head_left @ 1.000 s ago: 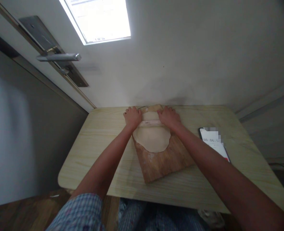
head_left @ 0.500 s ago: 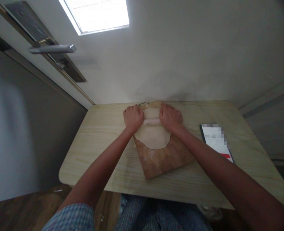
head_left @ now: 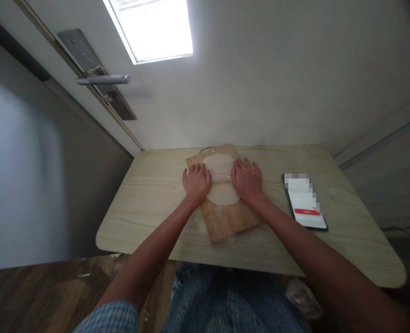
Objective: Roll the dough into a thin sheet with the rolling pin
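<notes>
A flat, rounded sheet of pale dough point(head_left: 223, 194) lies on a wooden board point(head_left: 232, 219). Across it runs a thin, pale rolling pin point(head_left: 221, 177), and only its middle shows between my hands. My left hand point(head_left: 197, 180) is closed over the pin's left end, near the board's left edge. Over the right end my right hand point(head_left: 246, 179) is closed too, its fingers pointing away from me. Dough shows on both the far and near sides of the pin. Both ends of the pin are hidden under my palms.
The board rests on a light wooden table point(head_left: 149, 199) pushed against a white door. On the right of the table lies a phone point(head_left: 304, 203) with a lit screen. A metal door handle point(head_left: 104, 79) sticks out at upper left. Below the table's right side is a plastic bag point(head_left: 304, 298).
The rolling pin, under both hands, has moved toward me over the dough, showing more dough beyond it. The whole view has also shifted, so the phone and door handle appear elsewhere.
</notes>
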Demonstrator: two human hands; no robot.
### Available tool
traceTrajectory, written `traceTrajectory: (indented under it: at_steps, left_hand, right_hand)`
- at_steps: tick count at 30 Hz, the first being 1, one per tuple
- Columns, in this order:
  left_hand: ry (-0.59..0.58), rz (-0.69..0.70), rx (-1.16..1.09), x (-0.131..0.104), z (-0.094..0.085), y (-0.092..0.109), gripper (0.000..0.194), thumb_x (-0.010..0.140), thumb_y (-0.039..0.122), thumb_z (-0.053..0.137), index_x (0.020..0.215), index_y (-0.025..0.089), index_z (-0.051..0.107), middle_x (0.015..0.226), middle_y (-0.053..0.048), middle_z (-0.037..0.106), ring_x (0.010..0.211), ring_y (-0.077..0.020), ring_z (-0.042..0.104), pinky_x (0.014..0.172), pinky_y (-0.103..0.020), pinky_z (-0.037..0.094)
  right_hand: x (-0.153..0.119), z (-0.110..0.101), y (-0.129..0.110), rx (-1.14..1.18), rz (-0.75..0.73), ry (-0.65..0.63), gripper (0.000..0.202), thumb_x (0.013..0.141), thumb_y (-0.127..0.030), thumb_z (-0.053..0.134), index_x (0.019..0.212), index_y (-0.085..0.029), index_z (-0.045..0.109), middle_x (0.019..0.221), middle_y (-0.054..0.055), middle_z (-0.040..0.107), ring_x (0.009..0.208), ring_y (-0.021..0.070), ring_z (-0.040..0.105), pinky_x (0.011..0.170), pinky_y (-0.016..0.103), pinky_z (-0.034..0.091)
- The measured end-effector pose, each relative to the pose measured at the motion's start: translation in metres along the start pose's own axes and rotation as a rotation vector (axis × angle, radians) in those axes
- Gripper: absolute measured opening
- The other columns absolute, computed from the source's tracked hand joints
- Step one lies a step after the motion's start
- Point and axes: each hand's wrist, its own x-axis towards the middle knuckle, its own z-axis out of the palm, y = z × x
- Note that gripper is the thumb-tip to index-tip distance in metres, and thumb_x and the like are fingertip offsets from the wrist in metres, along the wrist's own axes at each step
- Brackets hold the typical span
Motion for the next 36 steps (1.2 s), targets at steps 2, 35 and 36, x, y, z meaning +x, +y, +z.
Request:
traceTrajectory:
  at_steps: [2,35,36]
  left_hand:
    - [0.018,0.007,-0.010,-0.006,-0.001,0.000,0.042,0.089,0.032,0.021,0.117,0.017,0.048,0.120,-0.008,0.054,0.115,-0.0211,0.042,0.099,-0.041,0.024]
    - [-0.034,0.013,-0.054,-0.014,-0.007,0.002,0.041,0.088,0.025,0.022,0.121,0.012,0.042,0.118,-0.012,0.053,0.110,-0.0203,0.047,0.096,-0.039,0.029]
    - [-0.038,0.005,-0.057,-0.010,-0.005,0.001,0.041,0.087,0.026,0.022,0.120,0.012,0.042,0.118,-0.012,0.053,0.110,-0.0202,0.046,0.094,-0.037,0.031]
  right_hand:
    - [-0.006,-0.002,0.000,0.015,-0.006,0.002,0.044,0.088,-0.026,0.021,0.118,-0.013,0.051,0.128,0.008,0.048,0.120,0.0215,0.036,0.099,0.040,0.017]
    - [-0.029,-0.019,0.010,-0.057,-0.140,-0.059,0.044,0.089,-0.029,0.023,0.121,-0.013,0.048,0.121,0.010,0.054,0.108,0.0203,0.049,0.090,0.033,0.032]
    - [-0.024,-0.017,0.010,-0.062,-0.135,-0.066,0.044,0.089,-0.029,0.023,0.122,-0.013,0.047,0.122,0.010,0.053,0.109,0.0202,0.048,0.092,0.034,0.031]
